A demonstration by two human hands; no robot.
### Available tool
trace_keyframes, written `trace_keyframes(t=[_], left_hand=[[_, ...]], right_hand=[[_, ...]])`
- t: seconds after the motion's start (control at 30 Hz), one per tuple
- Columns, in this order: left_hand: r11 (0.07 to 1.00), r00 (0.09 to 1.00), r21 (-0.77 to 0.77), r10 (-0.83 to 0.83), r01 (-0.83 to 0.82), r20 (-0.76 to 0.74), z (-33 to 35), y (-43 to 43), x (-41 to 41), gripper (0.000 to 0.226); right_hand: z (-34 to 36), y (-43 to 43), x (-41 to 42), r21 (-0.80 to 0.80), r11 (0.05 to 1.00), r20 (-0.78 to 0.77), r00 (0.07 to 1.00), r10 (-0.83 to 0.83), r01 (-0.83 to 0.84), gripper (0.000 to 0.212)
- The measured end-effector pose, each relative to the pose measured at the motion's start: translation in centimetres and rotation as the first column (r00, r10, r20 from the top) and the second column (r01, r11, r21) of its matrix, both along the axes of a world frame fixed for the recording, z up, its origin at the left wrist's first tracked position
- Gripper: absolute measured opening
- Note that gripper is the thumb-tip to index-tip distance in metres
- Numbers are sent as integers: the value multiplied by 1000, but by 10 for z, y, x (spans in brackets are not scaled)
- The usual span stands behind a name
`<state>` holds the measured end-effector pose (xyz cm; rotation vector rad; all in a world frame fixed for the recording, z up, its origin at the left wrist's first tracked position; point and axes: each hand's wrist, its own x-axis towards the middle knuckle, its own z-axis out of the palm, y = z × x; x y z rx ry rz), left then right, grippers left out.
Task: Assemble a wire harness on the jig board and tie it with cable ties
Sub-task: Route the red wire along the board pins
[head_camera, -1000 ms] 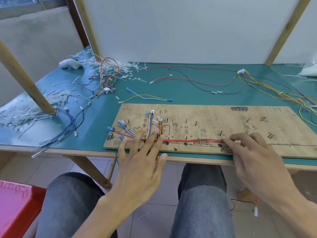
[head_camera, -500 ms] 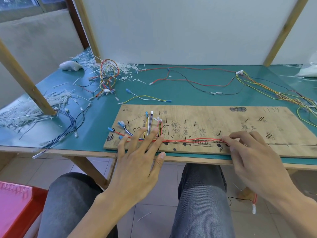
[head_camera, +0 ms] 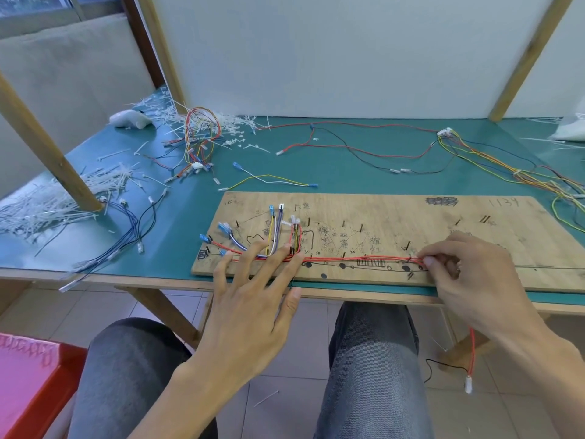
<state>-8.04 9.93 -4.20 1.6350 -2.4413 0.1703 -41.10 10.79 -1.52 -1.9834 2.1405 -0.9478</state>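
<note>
A wooden jig board with black pegs and pen marks lies on the green table. A bundle of red wires runs along its near edge, with short coloured branch wires rising at the board's left end. My left hand has straight, spread fingers pressing the wires down at the left end. My right hand pinches the red bundle at a peg near the board's middle. A red wire with a white terminal hangs below my right wrist.
Loose harnesses lie behind the board: a coiled multicolour one, a long red-black one and a yellow-orange one. White cable ties pile up at the left round a wooden post. A red stool stands at the lower left.
My right hand has shifted slightly along the red bundle and drawn it straighter against the pegs. My left hand stays pressed on the left end.
</note>
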Motion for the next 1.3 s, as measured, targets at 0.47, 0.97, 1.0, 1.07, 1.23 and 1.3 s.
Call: trace_keyframes(t=[0.47, 0.97, 1.0, 1.07, 1.23, 1.3], left_hand=[[999, 998, 38, 7, -4, -57, 6, -1, -9, 54], [998, 990, -57, -43, 36, -132, 36, -33, -20, 48], [997, 994, -57, -59, 54, -94, 38, -38, -23, 49], [997, 997, -39, -71, 70, -32, 39, -48, -26, 53], [999, 999, -32, -31, 30, -27, 29, -48, -25, 58], [1000, 998, -24, -20, 18, -57, 27, -48, -28, 59]], right_hand=[[-12, 20, 10, -140, 989, -227, 974, 20, -52, 30], [-16, 28, 13, -143, 988, -259, 966, 24, -63, 22], [-16, 28, 13, -138, 989, -255, 967, 25, -62, 22], [-16, 27, 12, -132, 989, -241, 970, 31, -65, 22], [-19, 28, 11, -135, 989, -228, 973, 35, -67, 21], [-20, 27, 11, -138, 988, -234, 972, 34, -67, 21]])
